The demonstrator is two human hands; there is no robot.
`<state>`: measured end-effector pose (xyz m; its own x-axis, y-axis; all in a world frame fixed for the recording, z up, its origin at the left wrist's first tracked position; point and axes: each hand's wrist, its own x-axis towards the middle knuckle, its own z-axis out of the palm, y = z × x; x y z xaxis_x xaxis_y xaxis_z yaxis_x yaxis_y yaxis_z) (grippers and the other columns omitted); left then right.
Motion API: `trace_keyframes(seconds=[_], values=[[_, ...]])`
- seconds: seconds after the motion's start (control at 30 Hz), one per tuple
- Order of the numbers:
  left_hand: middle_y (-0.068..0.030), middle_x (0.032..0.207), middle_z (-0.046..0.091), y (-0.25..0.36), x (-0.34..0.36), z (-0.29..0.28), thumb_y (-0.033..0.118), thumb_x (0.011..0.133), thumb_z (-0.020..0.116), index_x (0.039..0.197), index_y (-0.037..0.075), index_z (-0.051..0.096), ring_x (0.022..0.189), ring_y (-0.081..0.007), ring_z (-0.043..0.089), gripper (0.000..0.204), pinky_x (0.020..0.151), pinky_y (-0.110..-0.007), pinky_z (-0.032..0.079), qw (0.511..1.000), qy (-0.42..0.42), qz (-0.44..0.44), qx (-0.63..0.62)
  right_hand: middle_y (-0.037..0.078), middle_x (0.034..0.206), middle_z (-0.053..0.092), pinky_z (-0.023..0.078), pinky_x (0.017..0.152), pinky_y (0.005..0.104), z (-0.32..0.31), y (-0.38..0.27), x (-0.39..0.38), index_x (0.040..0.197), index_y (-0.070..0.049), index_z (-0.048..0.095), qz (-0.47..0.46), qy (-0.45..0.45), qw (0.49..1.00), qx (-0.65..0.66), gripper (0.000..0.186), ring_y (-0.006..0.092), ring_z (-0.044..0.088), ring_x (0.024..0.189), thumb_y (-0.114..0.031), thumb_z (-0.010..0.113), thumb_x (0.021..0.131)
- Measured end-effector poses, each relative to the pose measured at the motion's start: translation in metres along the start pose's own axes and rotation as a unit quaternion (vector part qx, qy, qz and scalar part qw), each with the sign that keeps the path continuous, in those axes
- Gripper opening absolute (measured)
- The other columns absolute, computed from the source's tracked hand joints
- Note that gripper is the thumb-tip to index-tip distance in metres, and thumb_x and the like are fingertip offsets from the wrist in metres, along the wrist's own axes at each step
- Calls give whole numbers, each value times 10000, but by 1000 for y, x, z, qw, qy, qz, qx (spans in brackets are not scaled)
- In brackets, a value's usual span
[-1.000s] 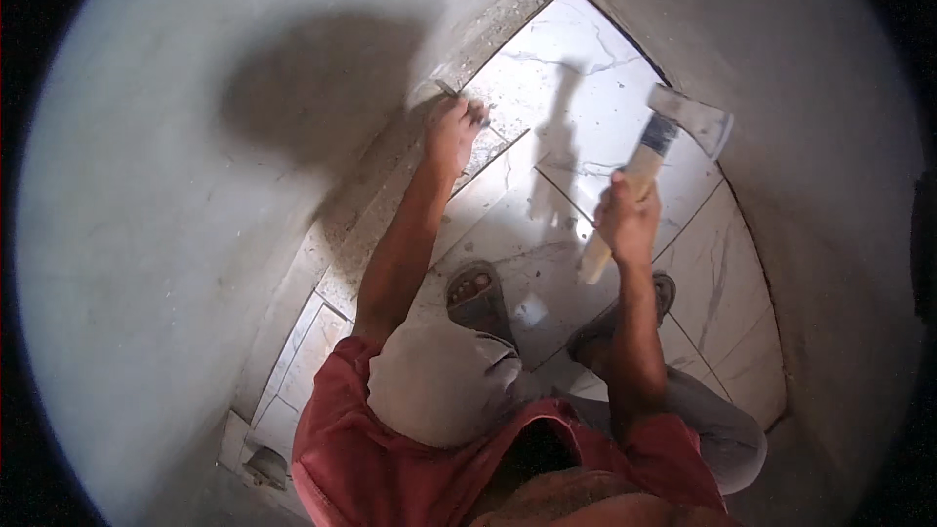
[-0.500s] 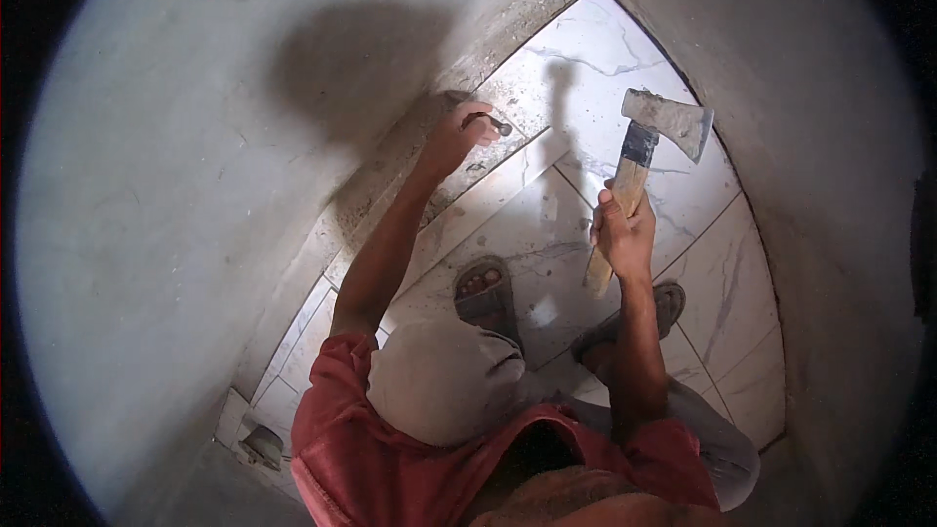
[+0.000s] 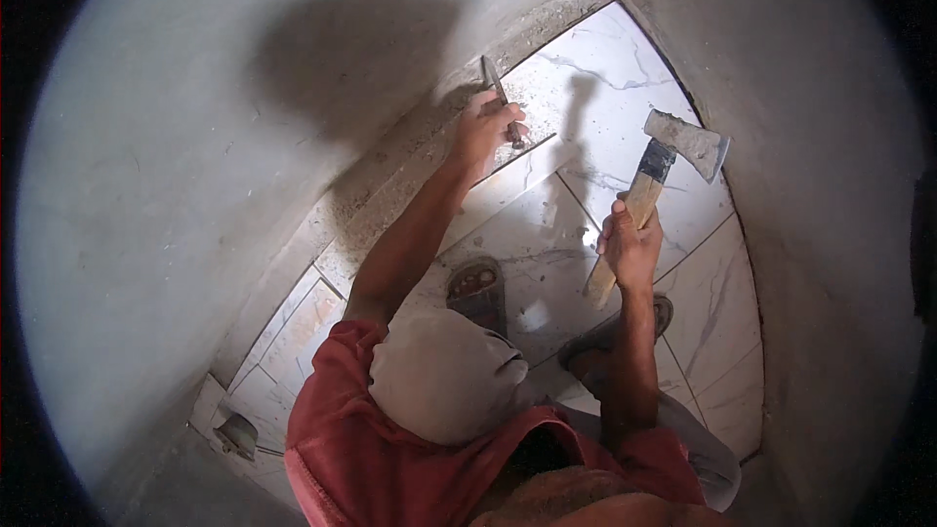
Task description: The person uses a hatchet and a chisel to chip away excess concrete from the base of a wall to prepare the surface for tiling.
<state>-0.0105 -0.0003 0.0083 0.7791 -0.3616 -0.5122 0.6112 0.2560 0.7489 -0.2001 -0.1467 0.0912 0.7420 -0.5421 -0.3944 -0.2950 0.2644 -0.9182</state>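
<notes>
Near the base of the left wall, my left hand [image 3: 480,134] is closed around a dark metal chisel [image 3: 493,73]. Its thin end points up toward the wall, and its other end sticks out below my fingers. My right hand [image 3: 632,246] grips the wooden handle of a hatchet [image 3: 685,144], raised above the tiles. The hatchet has a dusty grey head, with black wrapping on the handle just below it. Between my left hand and the wall runs a rough strip of bare mortar [image 3: 400,174] along the tile edge.
White grey-veined tiles [image 3: 703,278] cover the floor, with grit scattered beside the mortar strip. Plastered walls [image 3: 176,185] close in on both sides and meet at a far corner. My sandalled feet [image 3: 476,295] rest on the tiles. A tile with a cut-out [image 3: 236,434] lies at lower left.
My left hand has shifted right, and the chisel has turned so more of it shows, its thin end up. The hatchet has moved slightly right and down in the picture, still in my right hand.
</notes>
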Motion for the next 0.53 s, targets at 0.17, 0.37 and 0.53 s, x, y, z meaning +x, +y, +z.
trace_keyframes(seconds=[0.17,0.37,0.53], values=[[-126,894,541,2,7,-4,71,810,558,1072,-28,407,734,-221,575,318,646,-346,504,999,3,-23,-26,37,600,471,369,384,245,2,0,0,962,11,427,1,-13,1000,-11,289,110,449,430,-223,555,849],[-103,871,543,-4,28,1,161,836,550,949,31,483,773,-252,572,185,701,-374,487,993,-10,-73,-90,26,605,469,380,396,247,8,0,-3,970,8,443,-2,-11,1000,-29,316,106,455,446,-260,557,847],[-91,906,552,-5,61,-9,230,833,571,968,81,462,961,-283,525,228,856,-411,413,976,-29,-74,-202,69,590,488,396,389,257,15,-5,-8,1083,17,414,-118,48,992,-19,475,134,464,442,-321,604,810]])
